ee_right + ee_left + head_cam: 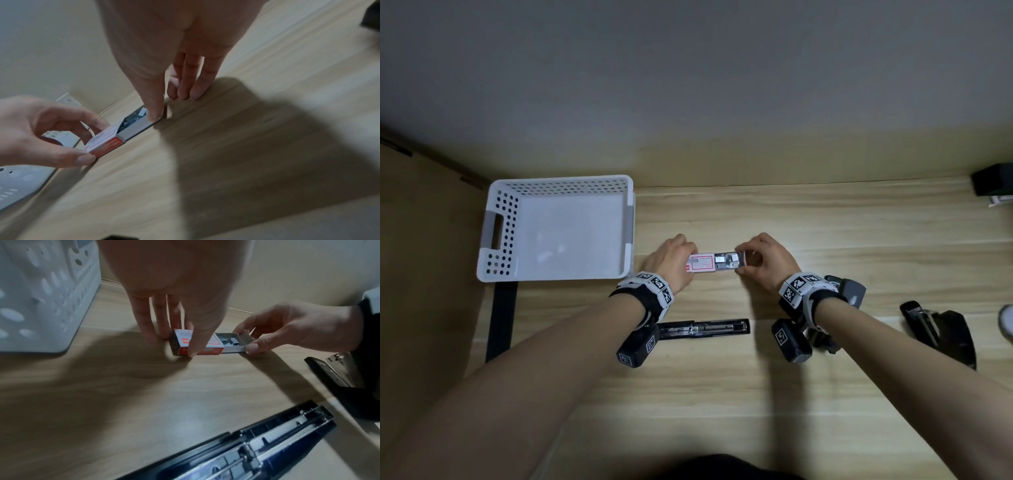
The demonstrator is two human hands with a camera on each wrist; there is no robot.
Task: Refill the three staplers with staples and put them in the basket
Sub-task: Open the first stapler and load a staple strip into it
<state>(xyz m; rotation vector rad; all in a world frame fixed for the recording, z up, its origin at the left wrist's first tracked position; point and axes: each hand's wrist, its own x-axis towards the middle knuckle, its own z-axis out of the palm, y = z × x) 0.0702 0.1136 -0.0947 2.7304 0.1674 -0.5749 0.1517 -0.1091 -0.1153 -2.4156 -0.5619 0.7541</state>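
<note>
A small white-and-red staple box (702, 263) (214, 345) (104, 138) lies on the wooden table, just right of the white perforated basket (558, 185) (41, 296). Its inner tray (727, 262) (230, 341) (131, 120) is slid out to the right, and silver staples show inside. My left hand (688, 263) (179, 344) (93, 144) pinches the sleeve. My right hand (743, 262) (246, 339) (166, 107) pinches the tray's far end. A black stapler (705, 329) (257, 443) lies opened flat near me. Another open black stapler (938, 329) (337, 374) lies to the right.
The basket holds nothing. A dark grey object (851, 289) sits partly hidden behind my right wrist; I cannot tell what it is. A dark box (993, 180) stands at the far right by the wall. The table's left edge has a black leg (501, 318).
</note>
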